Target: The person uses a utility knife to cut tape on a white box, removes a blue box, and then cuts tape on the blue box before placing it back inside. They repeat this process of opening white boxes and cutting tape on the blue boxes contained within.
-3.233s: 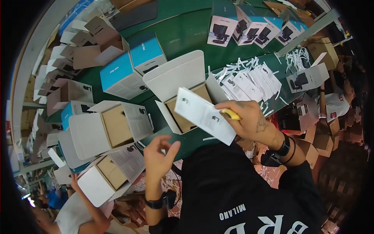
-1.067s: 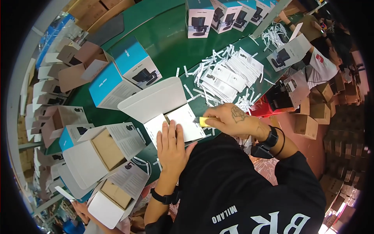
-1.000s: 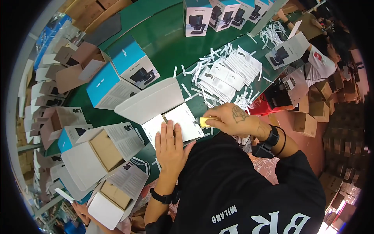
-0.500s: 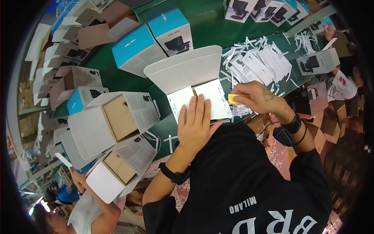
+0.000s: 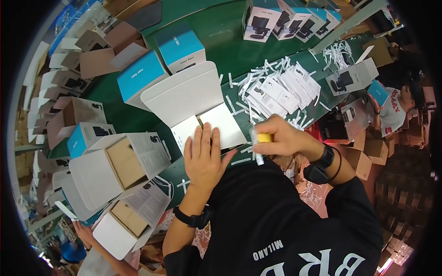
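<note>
In front of me stands a white carton (image 5: 212,130) with its lid raised at the back and two inner flaps folded in. My left hand (image 5: 202,156) lies flat on those flaps, fingers stretched out and holding nothing. Just right of the carton, apart from it, my right hand (image 5: 283,137) is closed on a small yellow object (image 5: 264,137). Whitish, see-through material shows beside the yellow part, but its kind is unclear. A heap of folded leaflets (image 5: 285,89) and white paper strips lies beyond my right hand.
Blue-and-white product boxes (image 5: 145,76) stand behind the carton, others (image 5: 261,23) at the far right. At left are open boxes with brown cardboard inserts (image 5: 125,162). One co-worker's arm (image 5: 113,260) shows lower left; another person (image 5: 391,108) holds a blue-white item at right.
My right hand has pulled away from the carton's right edge and turned, still holding the yellow object. My left hand stays on the flaps. The whole view has shifted.
</note>
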Motion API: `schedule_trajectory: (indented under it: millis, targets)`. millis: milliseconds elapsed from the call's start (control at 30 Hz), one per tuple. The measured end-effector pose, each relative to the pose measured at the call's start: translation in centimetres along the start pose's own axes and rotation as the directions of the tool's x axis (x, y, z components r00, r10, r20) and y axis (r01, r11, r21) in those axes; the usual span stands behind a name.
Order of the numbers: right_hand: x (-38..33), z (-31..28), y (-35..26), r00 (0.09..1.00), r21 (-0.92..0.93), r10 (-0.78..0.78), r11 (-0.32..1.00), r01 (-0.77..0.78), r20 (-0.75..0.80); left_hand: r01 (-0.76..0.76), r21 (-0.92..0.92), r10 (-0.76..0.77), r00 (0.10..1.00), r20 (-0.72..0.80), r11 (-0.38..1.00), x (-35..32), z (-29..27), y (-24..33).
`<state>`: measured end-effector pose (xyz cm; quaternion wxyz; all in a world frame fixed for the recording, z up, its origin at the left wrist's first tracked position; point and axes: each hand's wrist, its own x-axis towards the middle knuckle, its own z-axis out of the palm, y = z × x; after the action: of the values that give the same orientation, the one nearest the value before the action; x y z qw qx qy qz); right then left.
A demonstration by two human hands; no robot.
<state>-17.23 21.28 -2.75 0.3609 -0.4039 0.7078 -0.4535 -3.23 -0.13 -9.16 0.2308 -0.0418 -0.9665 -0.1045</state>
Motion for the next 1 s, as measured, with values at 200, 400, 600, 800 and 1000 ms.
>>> schedule_trajectory:
  millis: [200,400,600,800,1000]
  targets:
    - [-4.3,-4.5,4.2,0.984,-0.917,0.007,0.360,-0.170,-0.180,-0.082,-0.075,0.074,0.992,-0.099,0.994,-1.5,0.2,0.5]
    - [4.6,1.8,-2.7,0.952,-0.451,-0.129,0.893,-0.011,-0.279,-0.226,-0.118,0.191,0.949,-0.251,0.967,-2.7,1.1,0.2]
    - [10.4,6.7,-1.4,0.953,-0.531,-0.270,0.833,0.159,-0.139,-0.248,-0.141,0.187,0.920,-0.343,0.959,-3.0,2.0,-0.1]
    - [12.8,7.4,-0.8,0.998,-0.212,-0.037,0.977,0.024,-0.058,-0.248,-0.135,0.180,0.906,-0.384,0.959,-3.3,2.0,0.1]
    - [12.4,11.1,-2.6,0.955,-0.612,-0.285,0.770,0.179,-0.079,-0.237,-0.070,0.192,0.899,-0.394,0.969,-3.5,1.7,0.2]
